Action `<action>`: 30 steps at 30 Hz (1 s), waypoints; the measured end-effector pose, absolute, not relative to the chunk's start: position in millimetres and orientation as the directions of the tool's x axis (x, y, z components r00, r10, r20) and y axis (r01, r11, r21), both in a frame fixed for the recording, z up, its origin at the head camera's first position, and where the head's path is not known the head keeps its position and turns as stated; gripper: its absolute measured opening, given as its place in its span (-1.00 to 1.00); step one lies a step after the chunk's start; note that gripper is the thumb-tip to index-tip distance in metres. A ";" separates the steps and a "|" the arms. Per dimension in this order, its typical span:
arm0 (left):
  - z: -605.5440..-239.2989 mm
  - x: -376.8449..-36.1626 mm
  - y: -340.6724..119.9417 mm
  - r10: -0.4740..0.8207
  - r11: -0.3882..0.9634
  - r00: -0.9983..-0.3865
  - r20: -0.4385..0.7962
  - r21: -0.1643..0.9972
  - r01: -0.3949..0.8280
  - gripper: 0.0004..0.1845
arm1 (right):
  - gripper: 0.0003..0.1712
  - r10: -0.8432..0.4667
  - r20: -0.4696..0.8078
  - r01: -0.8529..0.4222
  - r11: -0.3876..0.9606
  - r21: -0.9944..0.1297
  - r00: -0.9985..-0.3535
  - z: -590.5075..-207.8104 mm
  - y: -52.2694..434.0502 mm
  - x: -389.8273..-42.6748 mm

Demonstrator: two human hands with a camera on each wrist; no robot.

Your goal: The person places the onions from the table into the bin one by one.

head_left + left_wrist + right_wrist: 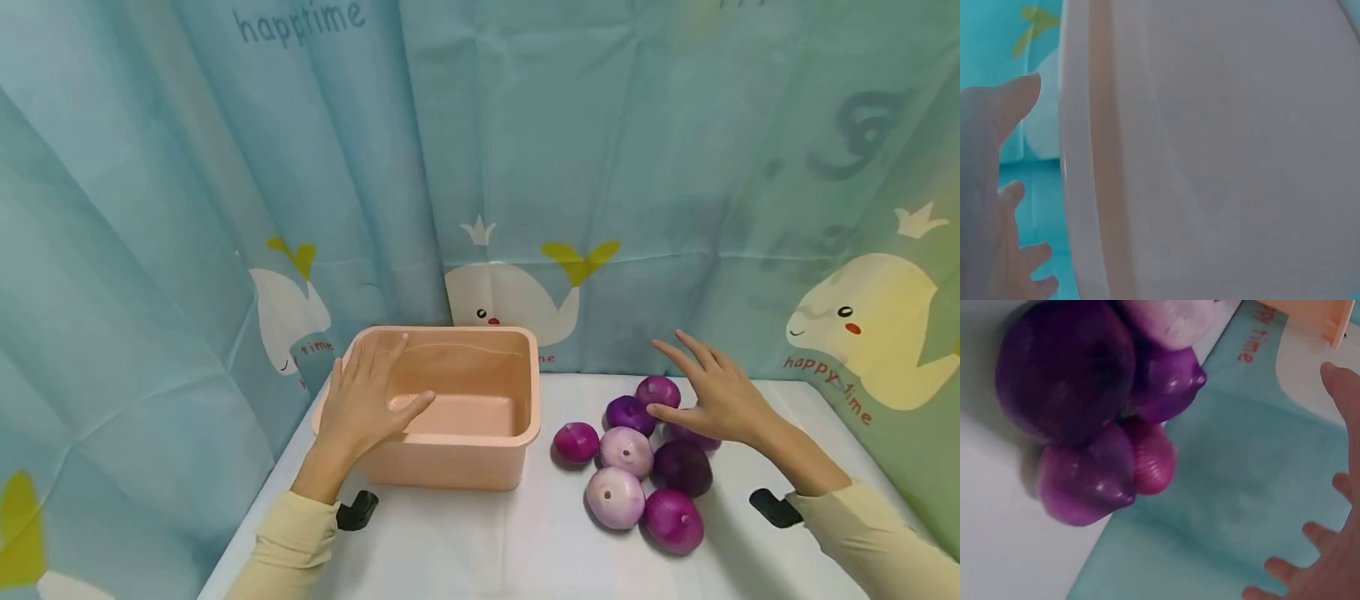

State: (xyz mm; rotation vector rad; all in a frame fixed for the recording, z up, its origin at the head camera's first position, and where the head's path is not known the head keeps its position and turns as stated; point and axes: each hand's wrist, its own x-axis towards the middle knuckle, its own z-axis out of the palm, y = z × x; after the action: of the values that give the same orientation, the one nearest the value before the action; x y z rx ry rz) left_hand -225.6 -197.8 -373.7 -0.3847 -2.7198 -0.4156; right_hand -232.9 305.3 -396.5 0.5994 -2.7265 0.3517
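Note:
My left hand (pixel 362 406) hovers over the left side of a peach plastic bin (pixel 450 462), fingers spread and holding nothing. In the left wrist view the bin's pale wall (pixel 1222 150) fills most of the picture, with the hand (pixel 997 187) beside it. At the right, my right hand (pixel 716 396) is held above the back of a cluster of onions, its fingers extended and apart. Pale onions (pixel 615 497), a dark purple onion (pixel 682 468) and a magenta onion (pixel 673 522) lie among them. The right wrist view shows several onions (pixel 1066 369) away from the fingers (pixel 1319 536).
A white table (pixel 465 542) bears the bin and the onions. Behind and to the left hangs a blue-green curtain (pixel 540 150) printed with whales. One magenta onion (pixel 576 442) sits at the cluster's left, nearest the bin. A black wrist mount (pixel 357 510) juts from the left sleeve.

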 end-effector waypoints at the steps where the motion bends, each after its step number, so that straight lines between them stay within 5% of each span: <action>1: -375.1 -222.8 -201.9 0.199 0.922 -0.899 0.390 0.236 0.307 -0.05 | 0.13 -0.373 0.374 -0.460 0.870 -0.178 -0.849 -398.1 308.3 -234.4; 15: -405.6 -194.6 -260.8 0.043 0.800 -0.927 0.374 0.542 0.256 -0.07 | -0.07 -0.444 0.310 -0.538 0.752 -0.380 -0.841 -442.0 363.9 -238.6; 24: -425.2 -186.8 -278.7 0.001 0.622 -0.962 0.274 0.753 0.215 -0.12 | -0.02 -0.416 0.137 -0.418 0.723 -0.550 -0.899 -465.1 389.4 -237.0; 30: -436.7 -187.6 -280.7 0.034 0.517 -0.945 0.324 0.804 0.294 -0.20 | -0.04 -0.389 -0.030 -0.275 0.702 -0.656 -0.921 -470.8 391.2 -237.2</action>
State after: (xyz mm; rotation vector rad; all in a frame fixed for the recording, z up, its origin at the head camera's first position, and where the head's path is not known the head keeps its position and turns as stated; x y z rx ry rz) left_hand -187.6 -280.7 -436.7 -0.2759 -2.4924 -1.3968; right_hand -237.2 391.2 -470.8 0.5996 -3.0502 1.1315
